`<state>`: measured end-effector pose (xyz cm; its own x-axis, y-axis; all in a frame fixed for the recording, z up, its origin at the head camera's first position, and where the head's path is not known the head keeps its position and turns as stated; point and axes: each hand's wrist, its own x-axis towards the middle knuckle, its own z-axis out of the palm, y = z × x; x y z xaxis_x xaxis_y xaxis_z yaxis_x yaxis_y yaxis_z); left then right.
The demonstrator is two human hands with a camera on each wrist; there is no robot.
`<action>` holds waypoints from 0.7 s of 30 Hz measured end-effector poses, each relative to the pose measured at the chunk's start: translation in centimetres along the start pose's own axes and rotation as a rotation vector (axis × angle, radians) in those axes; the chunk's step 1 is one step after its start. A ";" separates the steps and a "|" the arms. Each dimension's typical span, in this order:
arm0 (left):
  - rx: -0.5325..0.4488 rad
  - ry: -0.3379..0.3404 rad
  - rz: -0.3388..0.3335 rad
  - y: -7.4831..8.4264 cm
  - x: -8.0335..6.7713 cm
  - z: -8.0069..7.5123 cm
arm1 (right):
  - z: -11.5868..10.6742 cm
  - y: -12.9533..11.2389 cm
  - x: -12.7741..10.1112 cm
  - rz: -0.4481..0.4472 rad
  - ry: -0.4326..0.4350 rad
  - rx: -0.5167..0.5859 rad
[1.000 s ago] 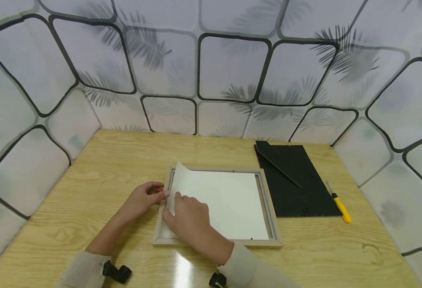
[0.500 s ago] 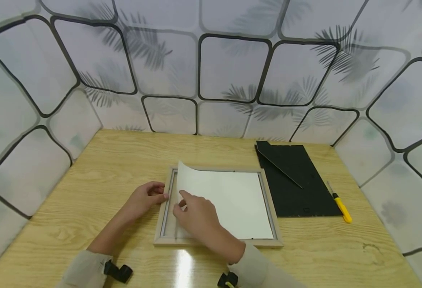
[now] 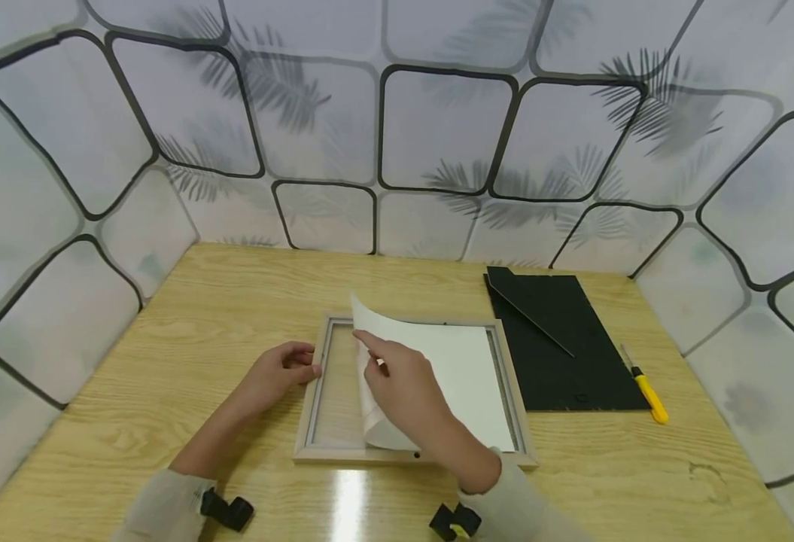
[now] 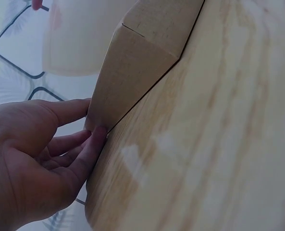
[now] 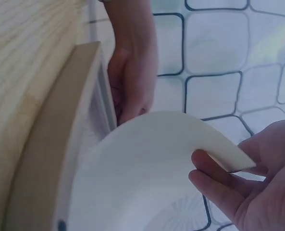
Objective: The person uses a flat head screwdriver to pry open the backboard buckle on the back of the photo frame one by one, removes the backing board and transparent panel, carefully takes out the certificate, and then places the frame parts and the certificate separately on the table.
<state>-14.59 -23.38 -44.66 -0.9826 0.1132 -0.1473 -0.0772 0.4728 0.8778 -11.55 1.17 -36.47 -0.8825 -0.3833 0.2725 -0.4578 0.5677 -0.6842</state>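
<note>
A light wooden picture frame [image 3: 415, 457] lies on the table, its inner side facing up. Inside it is a white sheet of paper [image 3: 467, 369], its left edge lifted and curled over to the right. My right hand [image 3: 410, 384] pinches that raised edge between thumb and fingers; the right wrist view shows the sheet [image 5: 147, 159] bowed in an arc up to the hand [image 5: 257, 187]. My left hand [image 3: 278, 378] holds the frame's left side. In the left wrist view, fingers [image 4: 96, 137] touch the outer face of the wooden side [image 4: 132, 72].
Right of the frame lies a black backing board [image 3: 546, 369] with a folded stand leg [image 3: 528, 309] on it. A yellow-handled screwdriver [image 3: 650, 395] lies at the board's right edge. A patterned cloth wall [image 3: 444, 135] encloses the table [image 3: 234, 293] at the back and sides.
My right hand has moved rightward, drawing the sheet's left edge up and away from the frame's left side. A see-through strip now shows there. The left hand has stayed in place.
</note>
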 end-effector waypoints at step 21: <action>0.006 -0.017 -0.033 0.2 -0.4 0.1 | -10.7 5.5 -3.0 0.289 0.037 0.107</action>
<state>-14.19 -23.27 -44.43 -0.9765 0.1122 -0.1837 -0.1082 0.4821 0.8694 -12.60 13.24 -33.76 -0.9787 -0.1890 0.0798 -0.1754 0.5687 -0.8036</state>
